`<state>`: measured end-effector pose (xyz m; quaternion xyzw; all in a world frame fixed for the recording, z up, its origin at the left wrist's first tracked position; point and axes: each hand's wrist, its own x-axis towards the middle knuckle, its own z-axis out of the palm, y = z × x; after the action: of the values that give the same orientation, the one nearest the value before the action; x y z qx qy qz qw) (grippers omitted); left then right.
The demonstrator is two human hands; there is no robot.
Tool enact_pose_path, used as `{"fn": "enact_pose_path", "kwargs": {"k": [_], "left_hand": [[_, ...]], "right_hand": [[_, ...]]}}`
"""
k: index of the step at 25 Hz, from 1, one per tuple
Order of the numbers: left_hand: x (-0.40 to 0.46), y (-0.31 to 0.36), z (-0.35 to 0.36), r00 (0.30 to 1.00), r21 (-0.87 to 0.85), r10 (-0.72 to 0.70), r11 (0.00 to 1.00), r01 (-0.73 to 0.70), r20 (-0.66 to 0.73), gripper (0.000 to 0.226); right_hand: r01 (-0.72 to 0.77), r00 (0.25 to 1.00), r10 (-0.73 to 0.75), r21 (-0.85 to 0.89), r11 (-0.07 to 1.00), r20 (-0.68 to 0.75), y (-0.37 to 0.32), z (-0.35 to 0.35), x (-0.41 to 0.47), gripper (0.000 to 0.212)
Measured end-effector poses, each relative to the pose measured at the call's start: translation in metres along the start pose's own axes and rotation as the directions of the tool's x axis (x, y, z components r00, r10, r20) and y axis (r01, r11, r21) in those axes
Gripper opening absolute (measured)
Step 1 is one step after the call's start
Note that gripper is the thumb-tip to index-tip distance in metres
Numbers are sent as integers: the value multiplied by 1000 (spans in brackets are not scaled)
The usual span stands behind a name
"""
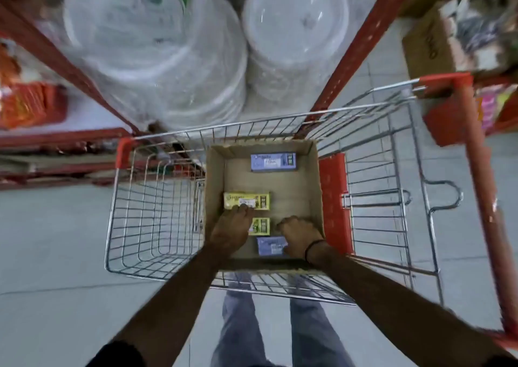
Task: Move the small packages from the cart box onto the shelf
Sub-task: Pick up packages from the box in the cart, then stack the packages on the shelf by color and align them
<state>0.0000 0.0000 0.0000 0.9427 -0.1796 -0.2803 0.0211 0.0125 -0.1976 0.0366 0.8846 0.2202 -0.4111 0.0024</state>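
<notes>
An open cardboard box (314,187) sits in the wire cart (157,215). Inside lie a purple package (273,161) at the far end, a yellow-green package (246,200) in the middle, a second yellow-green one (261,225) partly under my left hand, and a purple one (270,245) near the front. My left hand (232,226) reaches into the box, fingertips touching the near edge of the middle yellow-green package. My right hand (300,236) is curled over the right end of the near purple package; whether it grips it is unclear.
Red shelf uprights (361,44) frame stacks of wrapped white plates (173,58) right behind the cart. Orange packets (25,105) lie on the left shelf. Cardboard cartons (429,46) stand at the right. The cart's red handle (476,170) runs along the right. My legs show below.
</notes>
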Motion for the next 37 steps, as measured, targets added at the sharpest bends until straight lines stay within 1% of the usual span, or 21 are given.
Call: {"fn": "enact_pose_path", "kwargs": {"k": [1,3,5,7,10,12,14,15,17,19,20,23,26,27,28,29,30,33,34,35,37], "left_hand": [[3,2,9,999,42,-11,999,8,51,58],[5,4,23,997,58,-16,998,11,71,65],[6,9,28,999,96,-4,995,1,34,70],[6,13,18,1000,97,-22,995,21,11,68],[-7,12,-28,992,106,-116,987,121,-56,59],[-24,9,-78,982,74,-166,982,173,-89,54],[-44,4,-137,971,40,-176,982,185,-161,53],[-58,2,-174,958,41,-174,981,188,-229,54],[-89,1,-244,912,27,-185,978,209,-365,59],[-124,3,-316,831,49,-163,974,222,-532,62],[-141,5,-347,776,39,-144,976,212,-614,61],[-188,10,-436,542,6,-98,982,187,-834,61],[-209,1,-502,303,-39,-101,978,204,-948,63],[-210,-5,-519,235,-47,-99,975,215,-967,63],[-207,-11,-534,191,-48,-93,973,227,-977,62],[-203,-18,-545,175,-44,-87,971,237,-981,60],[-196,-25,-554,183,-31,-78,969,246,-980,60],[-165,-48,-558,313,20,-68,963,267,-947,60],[-157,-55,-554,341,32,-64,963,269,-938,60],[-152,-62,-552,355,44,-52,965,259,-933,61],[-148,-74,-549,365,60,-24,974,219,-931,63]], "right_hand": [[-20,998,23,-51,999,58,-3,7,9,46],[-26,997,33,-82,996,75,-4,18,18,39],[-23,996,30,-87,996,80,-7,21,21,35],[-13,999,17,-86,996,49,-6,13,15,35],[5,999,-8,-65,998,-53,3,-25,-7,49],[44,986,-49,-35,998,-161,7,-61,-32,58],[70,949,-71,-14,997,-307,6,-105,-59,59],[82,912,-84,-23,996,-400,5,-133,-77,57],[119,801,-110,-24,993,-588,2,-184,-113,56],[158,647,-147,-57,986,-748,-2,-238,-156,56],[181,567,-165,-73,981,-807,-2,-260,-176,57],[175,258,-210,-168,970,-943,-2,-336,-237,61],[121,-33,-225,-227,966,-974,-4,-406,-276,59],[99,-104,-229,-239,966,-968,-5,-426,-280,58],[83,-148,-233,-247,965,-961,-6,-446,-280,58],[75,-158,-233,-247,966,-960,-8,-464,-277,58],[68,-138,-229,-240,968,-963,-11,-479,-271,59],[-40,15,-243,-244,969,-970,-19,-505,-240,55],[-76,74,-243,-248,966,-967,-19,-507,-228,54],[-95,107,-238,-249,964,-965,-18,-508,-219,53],[-98,91,-220,-229,969,-971,-16,-508,-209,53]]}}
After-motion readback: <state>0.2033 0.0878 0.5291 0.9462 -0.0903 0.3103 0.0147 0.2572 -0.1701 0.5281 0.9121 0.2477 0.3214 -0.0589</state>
